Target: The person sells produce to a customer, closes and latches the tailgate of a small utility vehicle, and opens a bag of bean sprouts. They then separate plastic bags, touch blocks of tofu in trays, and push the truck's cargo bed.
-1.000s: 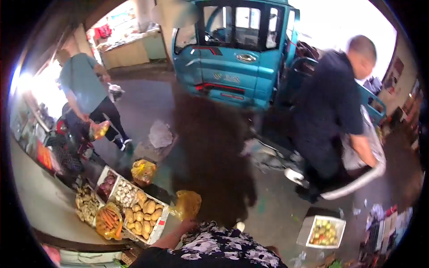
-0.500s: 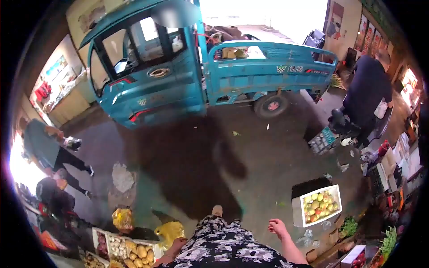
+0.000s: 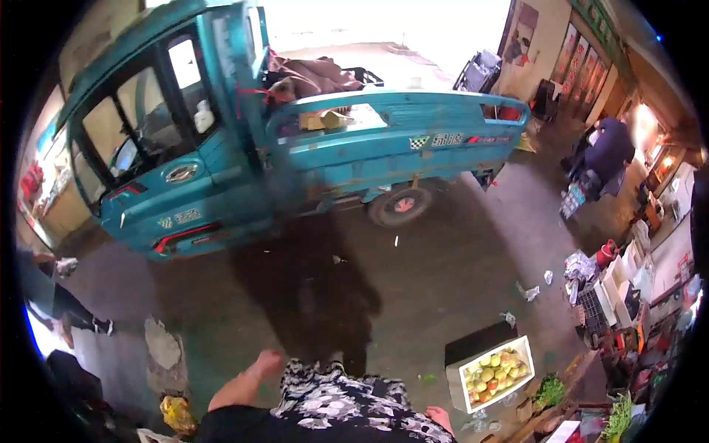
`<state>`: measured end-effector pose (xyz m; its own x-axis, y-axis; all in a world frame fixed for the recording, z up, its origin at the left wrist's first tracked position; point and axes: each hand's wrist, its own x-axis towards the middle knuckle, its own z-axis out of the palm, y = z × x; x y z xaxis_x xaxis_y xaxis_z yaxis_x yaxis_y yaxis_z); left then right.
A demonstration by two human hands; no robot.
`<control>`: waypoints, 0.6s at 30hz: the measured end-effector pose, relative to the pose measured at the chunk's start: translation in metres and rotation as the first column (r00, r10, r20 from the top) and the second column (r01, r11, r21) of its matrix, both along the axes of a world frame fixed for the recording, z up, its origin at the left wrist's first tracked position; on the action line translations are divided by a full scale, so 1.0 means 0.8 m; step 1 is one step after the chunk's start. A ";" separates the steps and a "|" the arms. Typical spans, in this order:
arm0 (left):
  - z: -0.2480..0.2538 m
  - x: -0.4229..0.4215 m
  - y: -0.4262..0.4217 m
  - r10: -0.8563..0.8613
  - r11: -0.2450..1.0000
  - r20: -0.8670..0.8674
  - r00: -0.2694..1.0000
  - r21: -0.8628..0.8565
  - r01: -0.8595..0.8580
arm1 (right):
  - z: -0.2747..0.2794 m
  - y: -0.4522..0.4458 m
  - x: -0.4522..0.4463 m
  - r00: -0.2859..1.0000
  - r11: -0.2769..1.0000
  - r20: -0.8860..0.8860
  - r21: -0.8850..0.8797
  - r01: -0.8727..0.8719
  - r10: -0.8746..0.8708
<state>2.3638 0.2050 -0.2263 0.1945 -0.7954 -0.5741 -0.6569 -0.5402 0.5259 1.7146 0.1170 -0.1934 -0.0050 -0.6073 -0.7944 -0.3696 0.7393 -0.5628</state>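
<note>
Now the fruit box (image 3: 464,390) is nearest me, on the floor (image 3: 428,295) ahead-right, mouth up, long axis slanting from lower left to upper right. My right hand (image 3: 440,419) has dropped low, just beside its near-left corner, not visibly touching; finger grip can't be told, cut off by the frame edge. My left hand (image 3: 270,362) has swung up in front, blurred, grip unclear; the yellow bag it was beside half a second ago is out of sight. So I read no handling at this instant. Beyond: blue truck (image 3: 347,155) crosswise, person (image 3: 609,151) farther off at right.
</note>
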 end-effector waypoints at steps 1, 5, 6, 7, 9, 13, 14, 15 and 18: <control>0.099 -0.034 -0.089 0.296 0.953 -0.018 0.955 0.070 -0.295 | -0.024 0.007 -0.025 0.995 0.994 -0.022 -0.048 -0.094 0.093; 0.118 -0.069 -0.333 0.451 0.889 -0.252 0.856 0.037 -0.457 | -0.037 -0.049 -0.061 0.980 0.981 -0.096 -0.074 -0.182 0.175; 0.126 -0.089 -0.391 0.432 0.898 -0.255 0.865 0.033 -0.438 | -0.037 -0.064 -0.071 0.982 0.985 -0.108 -0.064 -0.162 0.154; 0.141 -0.114 -0.439 0.441 0.883 -0.369 0.818 0.015 -0.469 | -0.035 -0.083 -0.079 0.984 0.989 -0.118 -0.055 -0.140 0.133; 0.147 -0.170 -0.506 0.405 0.879 -0.497 0.767 -0.020 -0.477 | -0.039 -0.121 -0.109 0.986 0.994 -0.139 -0.048 -0.098 0.091; 0.128 -0.262 -0.578 0.223 0.966 -0.442 0.869 -0.017 -0.256 | -0.036 -0.247 -0.185 0.990 0.995 -0.137 -0.099 0.001 -0.015; 0.129 -0.282 -0.589 0.134 0.986 -0.404 0.905 -0.038 -0.163 | -0.035 -0.287 -0.204 0.992 0.992 -0.115 -0.119 0.036 -0.049; 0.110 -0.293 -0.596 0.125 0.984 -0.405 0.906 -0.066 -0.166 | -0.033 -0.326 -0.223 0.993 0.987 -0.081 -0.140 0.079 -0.091; 0.080 -0.311 -0.614 0.189 0.979 -0.405 0.894 0.003 -0.205 | 0.001 -0.481 -0.276 0.961 0.948 0.089 -0.164 0.272 -0.261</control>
<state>2.1153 -0.2859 -0.1624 0.1090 -0.7880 -0.6060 -0.2678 -0.6103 0.7455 1.4936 -0.2675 -0.1929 -0.1366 -0.7189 -0.6815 -0.1303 0.6950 -0.7071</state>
